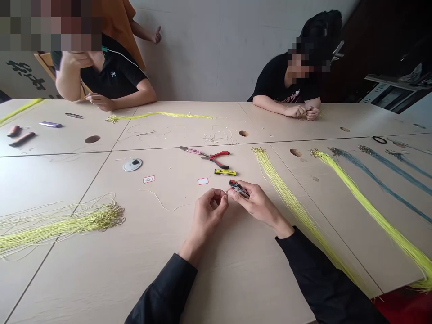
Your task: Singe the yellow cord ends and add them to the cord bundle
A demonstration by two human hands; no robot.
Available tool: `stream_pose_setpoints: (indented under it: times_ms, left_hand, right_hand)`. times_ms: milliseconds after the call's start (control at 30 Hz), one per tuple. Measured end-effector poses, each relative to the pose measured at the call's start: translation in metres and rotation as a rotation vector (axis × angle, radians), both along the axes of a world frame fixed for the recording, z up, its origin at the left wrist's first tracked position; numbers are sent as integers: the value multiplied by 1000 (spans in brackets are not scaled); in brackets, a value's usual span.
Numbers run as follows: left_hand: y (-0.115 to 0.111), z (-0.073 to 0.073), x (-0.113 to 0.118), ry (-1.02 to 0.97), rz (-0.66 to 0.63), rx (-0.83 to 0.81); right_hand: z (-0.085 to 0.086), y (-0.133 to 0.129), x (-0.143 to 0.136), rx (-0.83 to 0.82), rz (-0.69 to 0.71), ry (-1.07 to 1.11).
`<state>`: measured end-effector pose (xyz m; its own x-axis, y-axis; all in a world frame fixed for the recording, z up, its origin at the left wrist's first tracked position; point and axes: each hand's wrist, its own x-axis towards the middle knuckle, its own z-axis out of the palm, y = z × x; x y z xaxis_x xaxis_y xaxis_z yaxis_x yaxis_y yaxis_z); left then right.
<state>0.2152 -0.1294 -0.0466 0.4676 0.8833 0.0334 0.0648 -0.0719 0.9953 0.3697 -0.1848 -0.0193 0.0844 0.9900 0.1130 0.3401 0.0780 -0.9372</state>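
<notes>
Sitting almost fingertip to fingertip over the table (236,274), both hands were near the middle of the head view. Right hand (259,201) was wrapped round a lighter (240,190), red top toward the left hand (209,209), whose thumb and forefinger were pinched together, apparently on the end of a thin cord (163,205); the tip was too small to make out. The cord's pale length lay on the table, left of that hand. Judged it nearly weightless, limp and apt to slip; best pinched close to its tip. Lighter looked light, hard and smooth, best held round the body. Small yellow case (225,173) and red-handled pliers (218,159) lay just beyond; yellow cord bundle (286,198) to the right.
</notes>
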Motion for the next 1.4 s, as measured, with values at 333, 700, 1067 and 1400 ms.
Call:
stream_pose_setpoints:
  times_ms: [333, 700, 1067, 1400]
  left_hand:
    - [-1, 3, -3, -47, -50, -45]
    - [-2, 4, -2, 38, -72, -4]
    - [-2, 3, -3, -8, -51, -37]
    - [0, -4, -1, -17, 1, -12]
  right_hand:
    - [4, -3, -2, 5, -59, 14]
    - [0, -5, -4, 0, -80, -1]
    - [1, -5, -4, -10, -102, -29]
    - [0, -5, -5, -28, -139, 62]
